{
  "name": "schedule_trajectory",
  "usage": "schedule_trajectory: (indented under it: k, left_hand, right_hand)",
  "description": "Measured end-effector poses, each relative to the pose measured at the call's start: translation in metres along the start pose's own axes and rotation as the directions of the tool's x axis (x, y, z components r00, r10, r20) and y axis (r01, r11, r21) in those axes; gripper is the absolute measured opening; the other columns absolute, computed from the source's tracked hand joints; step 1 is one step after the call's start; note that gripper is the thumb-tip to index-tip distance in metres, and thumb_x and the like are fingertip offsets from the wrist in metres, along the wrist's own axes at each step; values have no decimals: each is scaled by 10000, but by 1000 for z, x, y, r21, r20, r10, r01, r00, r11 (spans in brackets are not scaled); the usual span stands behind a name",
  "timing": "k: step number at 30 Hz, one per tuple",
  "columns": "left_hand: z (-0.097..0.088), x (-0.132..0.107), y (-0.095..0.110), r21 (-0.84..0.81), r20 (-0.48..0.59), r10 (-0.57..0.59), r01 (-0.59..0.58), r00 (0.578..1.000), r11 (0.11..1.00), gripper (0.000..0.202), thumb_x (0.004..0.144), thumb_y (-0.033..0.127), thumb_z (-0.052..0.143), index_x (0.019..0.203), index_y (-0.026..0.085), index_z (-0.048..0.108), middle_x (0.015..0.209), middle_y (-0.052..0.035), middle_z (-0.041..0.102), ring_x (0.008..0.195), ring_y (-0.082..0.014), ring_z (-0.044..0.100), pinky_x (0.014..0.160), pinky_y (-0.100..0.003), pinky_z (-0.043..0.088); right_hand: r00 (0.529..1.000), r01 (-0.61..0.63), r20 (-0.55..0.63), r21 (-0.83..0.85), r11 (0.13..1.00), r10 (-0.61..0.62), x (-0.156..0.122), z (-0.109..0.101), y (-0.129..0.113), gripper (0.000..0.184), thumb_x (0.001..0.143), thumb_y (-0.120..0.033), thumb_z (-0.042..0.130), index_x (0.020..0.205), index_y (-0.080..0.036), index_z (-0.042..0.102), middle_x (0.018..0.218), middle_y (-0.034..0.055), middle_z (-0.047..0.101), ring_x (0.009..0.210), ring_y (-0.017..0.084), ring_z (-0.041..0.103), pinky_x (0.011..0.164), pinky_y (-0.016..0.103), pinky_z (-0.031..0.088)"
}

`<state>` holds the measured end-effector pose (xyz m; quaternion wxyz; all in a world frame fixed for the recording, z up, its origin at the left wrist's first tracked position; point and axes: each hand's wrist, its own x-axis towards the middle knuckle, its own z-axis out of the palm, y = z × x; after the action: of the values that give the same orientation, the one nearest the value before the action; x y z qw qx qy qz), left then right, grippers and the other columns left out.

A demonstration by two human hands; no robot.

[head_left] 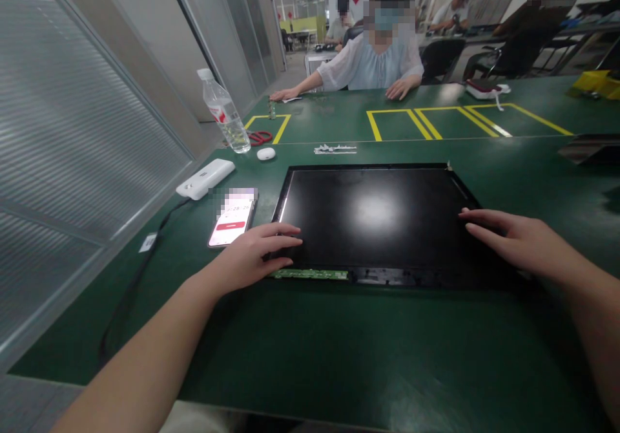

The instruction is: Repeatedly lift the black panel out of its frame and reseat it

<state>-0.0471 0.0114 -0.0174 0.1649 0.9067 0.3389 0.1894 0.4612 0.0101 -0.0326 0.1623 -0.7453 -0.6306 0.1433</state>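
Panel [349,220], face up, long axis left-to-right, hands [249,252] [526,242] at ends

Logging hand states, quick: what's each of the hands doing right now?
Left hand: open, at the black panel's left side.
Right hand: open, at its right side.

The left hand [254,252] covers the near left corner of the panel [378,220] and the end of the circuit strip [314,274]. The right hand [520,236] hides part of the panel's right edge. The bottle [223,113] obscures part of the scissors [261,137]. The phone [232,221] is partly pixelated. White parts [335,150] are too small to identify. The picture's edge cuts off a yellow object [598,85].
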Motion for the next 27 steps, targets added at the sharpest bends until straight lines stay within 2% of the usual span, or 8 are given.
schedule_trajectory:
  k: [7,10,13,16,20,24,27]
  left_hand:
    - [1,-1,-3,-14,-15,20,-20,1000,1000,332,986,257,658,1311,230,725,1354,-141,706,1203,-283,702,1003,-452,592]
    - [2,-1,-3,-15,-33,-4,4,999,1000,349,974,303,682,1315,238,723,1357,-142,703,1226,-297,686,1031,-475,572]
    - [2,0,-1,8,-54,-100,100,994,995,402,959,374,697,1344,258,705,1411,-139,669,1295,-326,636,1095,-522,519]
    - [5,1,0,39,-115,-246,252,962,967,489,949,439,677,1397,241,664,1495,-156,602,1379,-363,563,1147,-573,459]
    - [11,3,-3,36,-188,-418,431,889,901,566,959,391,576,1454,116,586,1535,-230,549,1438,-397,502,1194,-614,387]
    - [13,5,-4,-65,-160,-531,528,832,847,601,949,271,488,1529,113,496,1570,-216,541,1448,-384,510,1188,-604,401]
    - [12,6,-1,-91,-112,-551,544,827,834,696,933,312,525,1582,82,424,1599,-232,510,1454,-402,504,1193,-602,391]
  right_hand:
    - [999,-18,-38,30,999,19,-1,2,-5,636,684,-667,551,1138,-291,791,1282,46,750,1179,337,690,1082,485,489]
    - [994,-42,-95,57,997,48,-2,-1,-7,595,659,-651,567,1075,-295,800,1183,46,779,1022,321,722,942,472,546]
    - [976,-140,-156,92,986,153,-3,-6,-10,595,624,-629,572,1050,-281,800,988,61,790,817,299,702,778,462,548]
    - [941,-253,-194,143,957,277,-3,-11,-13,600,585,-604,587,1043,-274,793,862,70,764,741,300,675,718,472,530]
    - [911,-322,-214,166,932,353,-2,-15,-12,512,552,-550,605,952,-277,773,868,72,755,789,307,674,787,487,523]
    - [902,-345,-191,216,913,386,0,-17,-10,484,529,-522,610,925,-279,747,930,67,762,876,308,675,871,474,507]
    - [901,-367,-163,213,905,403,1,-16,-12,473,520,-520,612,907,-280,739,933,65,761,886,309,675,872,467,502]
